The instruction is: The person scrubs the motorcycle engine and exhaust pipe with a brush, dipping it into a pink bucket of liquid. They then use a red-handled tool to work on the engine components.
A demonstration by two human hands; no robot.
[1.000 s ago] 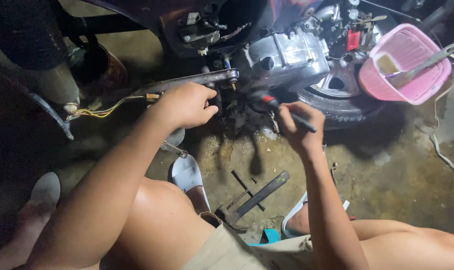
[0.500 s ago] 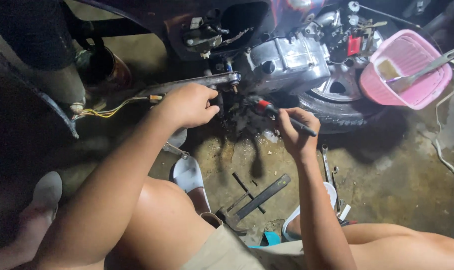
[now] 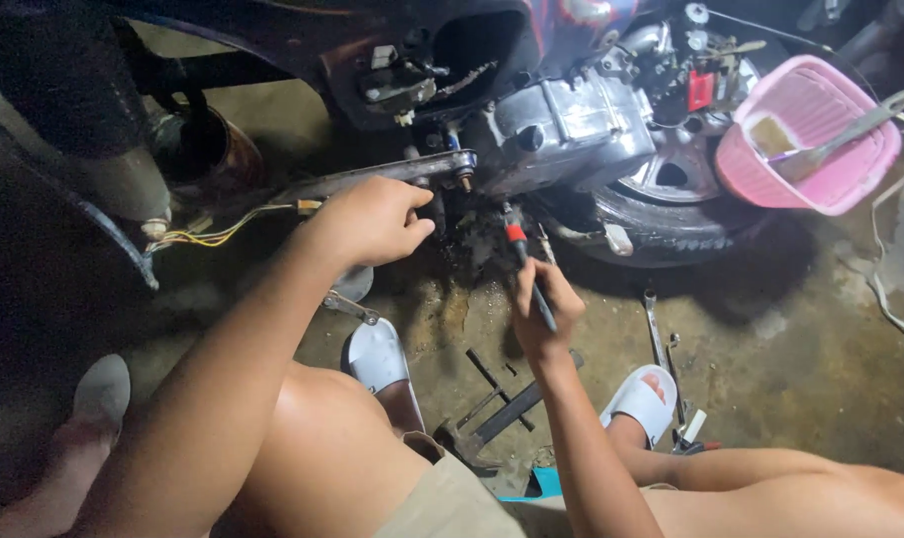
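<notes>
I squat over the underside of a motorbike engine (image 3: 562,125). My left hand (image 3: 372,219) is closed around a dark part just below the metal stand arm (image 3: 392,171) with its bolt at the end. My right hand (image 3: 542,314) grips a screwdriver (image 3: 520,249) with a red and black handle, its tip pointing up into the greasy area under the engine. The tip itself is hidden in the dark.
A tyre with a silver wheel (image 3: 671,214) lies at the right, with a pink basket (image 3: 811,139) holding a tool on it. Wrenches (image 3: 656,334) and dark metal bars (image 3: 502,399) lie on the stained concrete floor. Yellow wires (image 3: 213,234) hang at the left. Another person's foot (image 3: 98,399) is at lower left.
My right hand has dropped lower and closer to me, turning the screwdriver from slanted to nearly upright. My left hand stays on the part under the stand arm.
</notes>
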